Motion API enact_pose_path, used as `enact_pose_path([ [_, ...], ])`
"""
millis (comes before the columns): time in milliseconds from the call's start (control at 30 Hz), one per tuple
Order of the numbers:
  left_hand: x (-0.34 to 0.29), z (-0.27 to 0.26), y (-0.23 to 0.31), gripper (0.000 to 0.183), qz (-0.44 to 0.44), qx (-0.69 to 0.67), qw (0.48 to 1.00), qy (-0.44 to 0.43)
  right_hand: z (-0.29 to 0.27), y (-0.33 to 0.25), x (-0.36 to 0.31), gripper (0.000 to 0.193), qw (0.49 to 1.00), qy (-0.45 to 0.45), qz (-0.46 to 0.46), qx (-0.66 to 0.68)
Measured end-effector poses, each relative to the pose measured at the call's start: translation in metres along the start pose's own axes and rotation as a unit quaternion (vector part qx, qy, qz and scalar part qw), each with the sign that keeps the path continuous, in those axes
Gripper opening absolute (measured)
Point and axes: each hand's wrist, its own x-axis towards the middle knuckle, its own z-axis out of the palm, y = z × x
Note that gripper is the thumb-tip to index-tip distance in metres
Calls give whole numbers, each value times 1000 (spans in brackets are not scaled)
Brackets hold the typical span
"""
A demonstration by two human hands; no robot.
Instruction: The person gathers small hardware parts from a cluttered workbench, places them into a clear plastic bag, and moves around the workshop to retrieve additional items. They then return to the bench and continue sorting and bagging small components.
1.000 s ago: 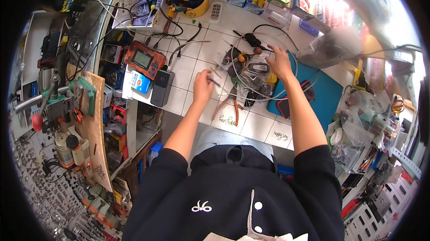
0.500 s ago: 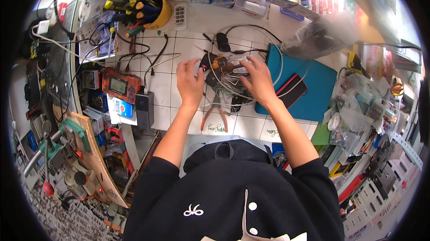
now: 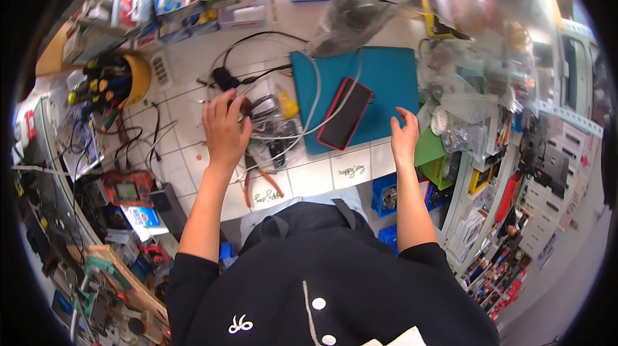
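My left hand (image 3: 224, 132) is open over the left side of a jumble of small parts, its fingertips by a clear plastic bag (image 3: 265, 113). Whether they touch anything in the heap, I cannot tell. My right hand (image 3: 404, 139) hovers with fingers apart and nothing in it, beside the right edge of a flat teal case (image 3: 393, 82). On that case rests a black phone with a red edge (image 3: 346, 114). A white cable (image 3: 315, 98) loops across the phone and the parts. Orange-handled pliers (image 3: 269, 182) lie in front of the heap, their jaws partly hidden.
A black cable with a plug (image 3: 225, 79) runs behind the heap. At the left stand a yellow tool cup (image 3: 138, 79) and an orange meter with a screen (image 3: 127, 189). A grey plastic bag (image 3: 360, 5) sits at the back; packed shelves (image 3: 502, 172) line the right.
My view has swung to the right. My right hand has moved away from the parts to the right edge of the teal case. My left hand has stayed near the heap.
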Motion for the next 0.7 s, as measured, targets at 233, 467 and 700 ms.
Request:
enact_pose_path([
  [233, -1, 47, 89, 49, -170, -324, 906, -214, -25, 76, 54, 32, 999, 21, 39, 26],
  [467, -26, 71, 101, 55, -218, -269, 922, -175, -15, 100, 127, 39, 992, 12, 123, 22],
  [700, -16, 74, 143, 48, -262, -232, 931, -107, -5, 104, 171, 22, 990, -9, 133, -54],
])
